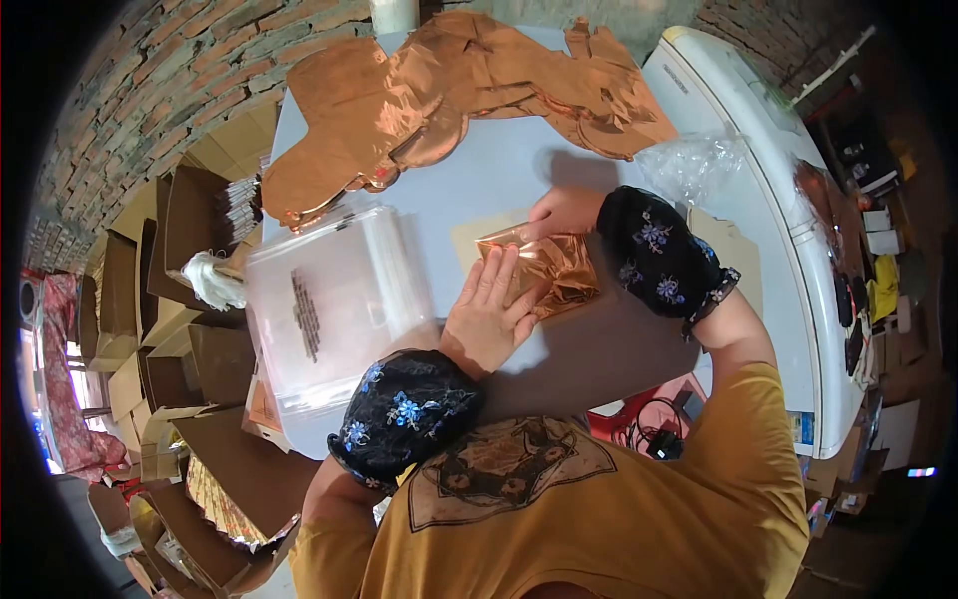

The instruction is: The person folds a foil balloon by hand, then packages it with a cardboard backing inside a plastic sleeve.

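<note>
A crinkled, folded copper-coloured foil piece [567,270] lies on a flat tan card [467,245] in front of me on the table. My left hand [487,311] rests flat on the foil's left part, its fingers stretched out. At the foil's far edge is my right hand [564,213], its fingers curled and the tips against the foil; some of its fingers are hidden. Left of my hands sits a stack of clear plastic bags [374,290] with dark print. Across the back of the table spreads a large pile of copper foil shapes [399,100].
The pale table [449,170] stands against a brick wall [200,80]. A white fridge-like cabinet [743,130] lies along the right, with crumpled clear plastic [694,165] beside it. Several cardboard boxes [235,364] crowd the left. A black cable [664,434] lies near my right side.
</note>
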The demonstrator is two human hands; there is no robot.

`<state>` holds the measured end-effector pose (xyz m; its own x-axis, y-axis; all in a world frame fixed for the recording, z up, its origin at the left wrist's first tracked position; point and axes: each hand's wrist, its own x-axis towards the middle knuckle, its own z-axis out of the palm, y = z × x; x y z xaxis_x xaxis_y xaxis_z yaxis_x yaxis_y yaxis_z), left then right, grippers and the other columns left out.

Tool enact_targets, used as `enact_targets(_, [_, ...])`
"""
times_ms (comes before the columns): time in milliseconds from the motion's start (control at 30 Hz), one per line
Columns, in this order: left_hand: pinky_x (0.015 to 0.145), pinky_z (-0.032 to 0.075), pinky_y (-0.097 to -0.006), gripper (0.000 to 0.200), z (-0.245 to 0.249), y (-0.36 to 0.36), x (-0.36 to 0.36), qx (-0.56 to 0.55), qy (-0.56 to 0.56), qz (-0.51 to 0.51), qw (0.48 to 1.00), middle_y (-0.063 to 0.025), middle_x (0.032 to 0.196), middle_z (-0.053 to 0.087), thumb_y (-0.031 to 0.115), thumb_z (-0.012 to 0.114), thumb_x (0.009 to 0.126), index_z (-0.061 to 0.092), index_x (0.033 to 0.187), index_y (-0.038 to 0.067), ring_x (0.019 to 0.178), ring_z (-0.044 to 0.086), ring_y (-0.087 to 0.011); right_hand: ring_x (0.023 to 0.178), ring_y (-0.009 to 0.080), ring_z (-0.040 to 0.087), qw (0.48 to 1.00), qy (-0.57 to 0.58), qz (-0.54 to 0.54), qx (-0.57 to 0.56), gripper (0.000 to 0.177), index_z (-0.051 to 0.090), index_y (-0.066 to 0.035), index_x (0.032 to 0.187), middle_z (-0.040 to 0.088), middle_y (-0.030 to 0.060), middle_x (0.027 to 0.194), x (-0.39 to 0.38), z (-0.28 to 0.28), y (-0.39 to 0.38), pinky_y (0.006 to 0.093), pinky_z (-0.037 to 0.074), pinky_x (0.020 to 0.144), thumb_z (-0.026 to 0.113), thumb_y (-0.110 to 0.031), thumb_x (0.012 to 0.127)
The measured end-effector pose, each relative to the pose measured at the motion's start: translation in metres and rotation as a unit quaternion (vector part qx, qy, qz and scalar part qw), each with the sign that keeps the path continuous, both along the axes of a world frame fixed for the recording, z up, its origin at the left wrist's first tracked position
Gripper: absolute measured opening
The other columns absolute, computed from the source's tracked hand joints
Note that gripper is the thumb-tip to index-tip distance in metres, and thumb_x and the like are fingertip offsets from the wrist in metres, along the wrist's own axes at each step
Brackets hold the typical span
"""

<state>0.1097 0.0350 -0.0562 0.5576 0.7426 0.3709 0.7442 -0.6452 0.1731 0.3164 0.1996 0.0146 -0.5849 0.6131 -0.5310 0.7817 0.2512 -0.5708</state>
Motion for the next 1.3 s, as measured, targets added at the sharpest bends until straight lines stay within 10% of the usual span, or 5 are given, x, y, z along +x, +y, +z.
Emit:
enact_targets(267, [0.120,0.024,-0.0485,0.053,-0.005,0.002,-0.001,0.004,0.002,-0.007,1.000,-0.0250,0.158,0.029,0.040,0.052,0.097,0.045,0.149,0.030,0.148,0.026,-0.0394,0.081,0.0170,0.062,0.978,0.160,-0.110,0.070,0.021,0.062,-0.002,0.096,0.065,0.0081,0.087,0.010,-0.003,-0.024,0.0301,0.049,0.071,0.068,-0.022,0.092])
enact_targets(367, [0.121,0.023,-0.0484,0.054,-0.005,0.001,0.000,0.003,0.008,-0.004,1.000,-0.0247,0.158,0.029,0.039,0.052,0.097,0.044,0.150,0.031,0.148,0.026,-0.0392,0.088,0.0266,0.063,0.886,0.179,-0.074,0.422,0.015,0.063,-0.002,0.103,0.064,0.0103,0.094,0.011,-0.010,-0.056,0.0336,0.051,0.077,0.064,-0.014,0.094])
enact_targets(1067, [0.118,0.027,-0.0532,0.046,0.002,0.002,-0.005,-0.033,-0.096,-0.034,0.994,-0.0248,0.155,0.034,0.034,0.060,0.097,0.051,0.132,0.007,0.147,0.028,-0.0418,0.108,0.0301,0.053,0.823,0.130,-0.104,0.543,0.045,0.060,-0.004,0.127,0.054,0.0105,0.117,-0.009,-0.077,-0.109,0.0406,0.047,0.093,0.072,-0.018,0.087])
enact_targets(1200, [0.106,0.042,-0.0460,0.036,0.041,-0.019,-0.016,-0.164,-0.337,0.030,0.927,-0.0277,0.142,0.049,0.012,0.056,0.099,0.047,0.134,0.005,0.132,0.047,-0.0448,0.108,0.0313,0.054,0.841,0.144,-0.120,0.508,0.042,0.063,-0.003,0.123,0.057,0.0099,0.114,-0.010,-0.077,-0.108,0.0412,0.048,0.093,0.073,-0.019,0.086])
enact_targets(1300, [0.084,0.052,-0.0320,0.030,0.027,-0.035,-0.034,-0.238,-0.354,0.142,0.893,-0.0139,0.106,0.063,-0.003,0.048,0.098,0.051,0.128,-0.001,0.094,0.063,-0.0210,0.107,0.0319,0.054,0.835,0.161,-0.109,0.515,0.041,0.063,-0.004,0.123,0.058,0.0098,0.114,-0.008,-0.079,-0.104,0.0412,0.048,0.093,0.073,-0.020,0.086])
